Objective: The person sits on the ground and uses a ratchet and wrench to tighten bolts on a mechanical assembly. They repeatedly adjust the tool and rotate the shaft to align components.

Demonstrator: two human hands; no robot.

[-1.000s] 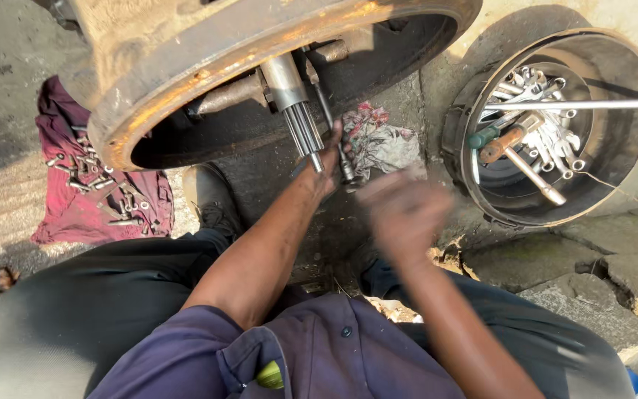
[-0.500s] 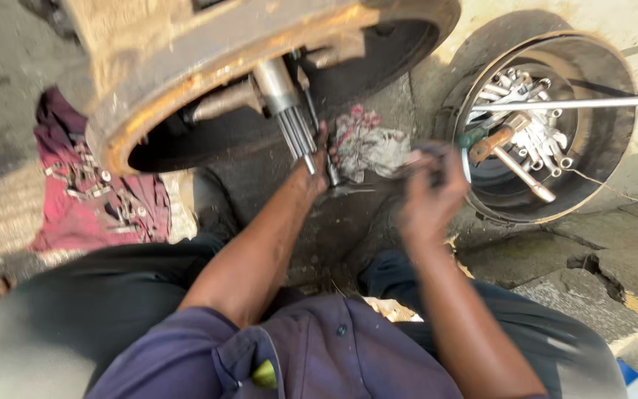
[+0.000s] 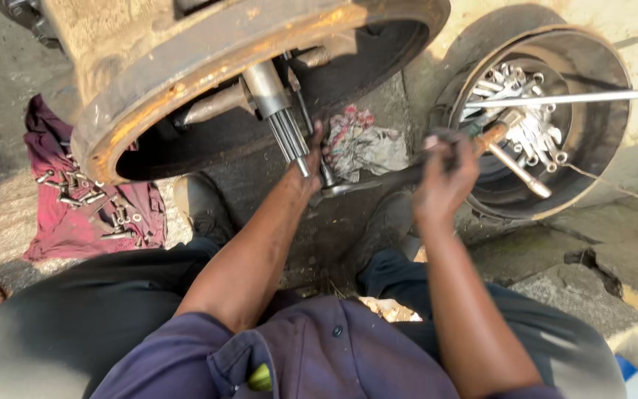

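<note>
A big rusty brake drum point(image 3: 186, 96) fills the top of the head view, and a splined steel shaft point(image 3: 286, 133) pokes out of it. My left hand point(image 3: 313, 159) is closed around a thin metal rod point(image 3: 306, 118) right beside the shaft's end. My right hand point(image 3: 444, 174) is curled around the end of a long dark bar-like tool point(image 3: 378, 179). That tool runs left toward the bottom of the rod. My right hand hovers at the rim of a second drum point(image 3: 599, 111) that lies flat and holds several spanners point(image 3: 526, 125).
A wooden-handled hammer point(image 3: 515, 166) and a long steel rod point(image 3: 577, 97) rest across the second drum. A dirty rag point(image 3: 363, 144) lies between the drums. A maroon cloth point(image 3: 75, 236) on the left carries several loose bolts point(image 3: 83, 193). Cracked concrete point(image 3: 592, 258) is at the right.
My right hand has swung from the middle out to the right, up to the drum of spanners. My left hand has stayed at the shaft.
</note>
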